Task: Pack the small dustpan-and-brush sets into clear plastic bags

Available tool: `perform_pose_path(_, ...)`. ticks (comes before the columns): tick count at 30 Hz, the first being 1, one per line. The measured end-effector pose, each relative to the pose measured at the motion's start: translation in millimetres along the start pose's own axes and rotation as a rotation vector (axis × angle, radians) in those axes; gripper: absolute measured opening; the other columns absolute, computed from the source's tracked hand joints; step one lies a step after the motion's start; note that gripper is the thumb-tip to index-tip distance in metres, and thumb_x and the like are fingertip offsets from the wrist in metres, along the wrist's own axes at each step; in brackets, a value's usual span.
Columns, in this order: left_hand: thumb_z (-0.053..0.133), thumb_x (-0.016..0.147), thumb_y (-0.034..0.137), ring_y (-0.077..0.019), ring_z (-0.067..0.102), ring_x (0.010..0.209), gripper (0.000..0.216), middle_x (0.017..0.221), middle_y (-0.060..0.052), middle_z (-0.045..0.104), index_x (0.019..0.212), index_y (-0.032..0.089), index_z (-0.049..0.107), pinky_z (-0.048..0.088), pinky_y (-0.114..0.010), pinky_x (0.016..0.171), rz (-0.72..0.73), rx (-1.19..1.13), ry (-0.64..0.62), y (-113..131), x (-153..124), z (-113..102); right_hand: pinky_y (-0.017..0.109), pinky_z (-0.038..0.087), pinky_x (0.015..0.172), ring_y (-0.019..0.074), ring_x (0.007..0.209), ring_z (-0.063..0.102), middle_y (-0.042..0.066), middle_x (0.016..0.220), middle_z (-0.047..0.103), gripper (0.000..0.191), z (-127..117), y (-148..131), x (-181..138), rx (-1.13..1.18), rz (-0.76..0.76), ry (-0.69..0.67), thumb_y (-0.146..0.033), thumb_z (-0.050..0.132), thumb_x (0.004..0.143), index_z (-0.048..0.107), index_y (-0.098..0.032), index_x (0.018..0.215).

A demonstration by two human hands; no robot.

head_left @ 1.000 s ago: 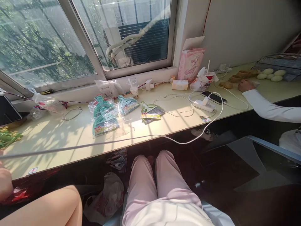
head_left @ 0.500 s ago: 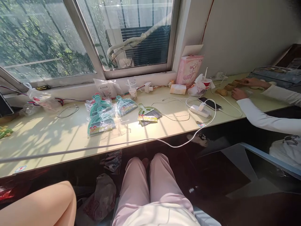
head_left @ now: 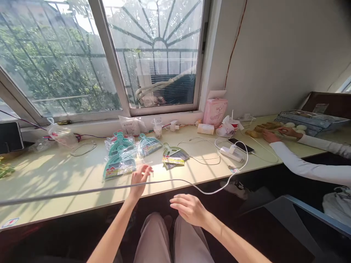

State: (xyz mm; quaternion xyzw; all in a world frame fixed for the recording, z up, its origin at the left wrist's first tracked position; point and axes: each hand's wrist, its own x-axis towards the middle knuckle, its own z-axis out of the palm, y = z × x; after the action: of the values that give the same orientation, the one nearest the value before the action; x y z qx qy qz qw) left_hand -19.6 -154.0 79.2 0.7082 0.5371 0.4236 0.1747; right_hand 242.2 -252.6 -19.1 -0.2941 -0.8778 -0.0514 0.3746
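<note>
My left hand (head_left: 140,179) is over the front of the table, fingers bent and apart, holding nothing that I can see. Just beyond it lies a bagged green dustpan-and-brush set (head_left: 120,162); whether the fingers touch its clear plastic I cannot tell. My right hand (head_left: 189,210), fingers stretched out, hovers above my lap in front of the table edge. Another dustpan-and-brush set (head_left: 174,156), olive green with grey bristles and a yellow label, rests unbagged to the right. Two more turquoise sets, one (head_left: 149,145) near the cup and one (head_left: 120,142) behind the front set, are in clear bags.
A white cable (head_left: 175,180) crosses before my hands to a power strip (head_left: 231,154) beside a phone (head_left: 241,145). A plastic cup (head_left: 157,128), small box (head_left: 205,129) and pink box (head_left: 215,111) stand at the back. At right, a co-worker's hands (head_left: 270,136) handle brownish objects.
Both my hands have come into view from below, the left over the table and the right above my lap. The view has tilted upward. The dustpan sets look unmoved.
</note>
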Motion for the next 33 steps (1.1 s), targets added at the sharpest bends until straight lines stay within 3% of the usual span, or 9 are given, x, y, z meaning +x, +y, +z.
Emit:
perform_pose_path(2, 0.049, 0.105, 0.041, -0.0320, 0.076, 0.109, 0.032, 0.111, -0.014, 0.080, 0.104, 0.021, 0.074, 0.061, -0.047, 0.100, -0.052, 0.080, -0.146, -8.5, 9.2, 45.3, 0.036, 0.063, 0.102, 0.0226, 0.124, 0.074, 0.007, 0.130, 0.081, 0.036, 11.8, 34.4, 24.2, -0.051, 0.105, -0.031, -0.009, 0.055, 0.103, 0.078, -0.027, 0.123)
perform_pose_path(5, 0.063, 0.098, 0.033, -0.0395, 0.055, 0.150, 0.036, 0.153, -0.022, 0.065, 0.129, 0.017, 0.073, 0.046, -0.055, 0.124, -0.059, 0.226, -0.070, -26.4, 35.2, 101.0, 0.056, 0.048, 0.125, 0.0337, 0.154, 0.055, 0.014, 0.160, 0.064, 0.049, 25.4, 88.4, 67.4, -0.175, 0.433, -0.140, -0.014, 0.063, 0.099, 0.071, -0.024, 0.146)
perform_pose_path(8, 0.061, 0.100, 0.032, -0.0401, 0.058, 0.146, 0.026, 0.149, -0.021, 0.068, 0.116, 0.019, 0.078, 0.046, -0.058, 0.123, -0.136, 0.218, -0.083, -45.7, 71.9, 126.2, 0.062, 0.035, 0.132, 0.0368, 0.161, 0.046, 0.017, 0.166, 0.058, 0.055, 36.0, 130.1, 98.6, -0.198, 0.647, -0.222, -0.022, 0.064, 0.101, 0.064, -0.021, 0.156)
perform_pose_path(13, 0.058, 0.088, 0.021, -0.0338, 0.078, 0.114, 0.019, 0.109, -0.015, 0.082, 0.090, 0.021, 0.077, 0.059, -0.050, 0.109, -0.163, -0.039, -0.044, -77.3, 116.9, 125.3, 0.060, 0.035, 0.133, 0.0320, 0.154, 0.056, 0.012, 0.160, 0.065, 0.045, 71.3, 154.1, 122.7, -0.133, 0.709, -0.202, -0.017, 0.057, 0.105, 0.073, -0.027, 0.146)
perform_pose_path(19, 0.064, 0.079, 0.040, -0.0360, 0.079, 0.112, 0.012, 0.104, -0.012, 0.081, 0.075, 0.030, 0.069, 0.062, -0.056, 0.105, -0.198, -0.258, 0.142, -90.2, 129.5, 110.1, 0.076, 0.017, 0.136, 0.0341, 0.154, 0.056, 0.006, 0.151, 0.073, 0.041, 96.5, 155.0, 134.9, -0.124, 0.576, -0.112, -0.011, 0.057, 0.102, 0.084, -0.033, 0.122)
perform_pose_path(24, 0.072, 0.068, 0.058, -0.0397, 0.077, 0.118, 0.027, 0.110, -0.014, 0.082, 0.073, 0.031, 0.073, 0.059, -0.056, 0.111, -0.135, -0.635, -0.158, -75.3, 121.4, 98.7, 0.076, 0.025, 0.133, 0.0394, 0.156, 0.053, 0.011, 0.163, 0.062, 0.057, 84.0, 164.6, 128.0, -0.201, 0.613, 0.161, -0.022, 0.061, 0.101, 0.066, -0.034, 0.156)
perform_pose_path(28, 0.081, 0.065, 0.061, -0.0407, 0.077, 0.110, 0.034, 0.101, -0.016, 0.082, 0.076, 0.029, 0.077, 0.059, -0.054, 0.108, -0.172, -0.680, -0.383, -70.2, 114.2, 95.4, 0.062, 0.050, 0.117, 0.0378, 0.123, 0.074, 0.013, 0.124, 0.081, 0.031, 74.5, 170.3, 124.5, -0.029, 0.645, 0.296, -0.036, 0.055, 0.108, 0.083, -0.032, 0.120)
perform_pose_path(31, 0.079, 0.067, 0.065, -0.0393, 0.075, 0.103, 0.040, 0.096, -0.015, 0.080, 0.076, 0.026, 0.076, 0.059, -0.055, 0.103, -0.164, -0.694, -0.384, -73.5, 115.9, 95.4, 0.058, 0.055, 0.107, 0.0373, 0.112, 0.073, 0.015, 0.111, 0.081, 0.044, 72.3, 170.2, 124.6, 0.093, 0.635, 0.295, -0.050, 0.049, 0.110, 0.083, -0.028, 0.093)
perform_pose_path(33, 0.081, 0.066, 0.063, -0.0361, 0.073, 0.097, 0.040, 0.093, -0.014, 0.079, 0.075, 0.024, 0.074, 0.059, -0.053, 0.101, -0.167, -0.715, -0.365, -78.1, 118.1, 95.7, 0.059, 0.055, 0.109, 0.0370, 0.117, 0.072, 0.017, 0.118, 0.080, 0.057, 73.0, 169.1, 123.9, 0.197, 0.610, 0.317, -0.060, 0.039, 0.110, 0.083, -0.026, 0.100)
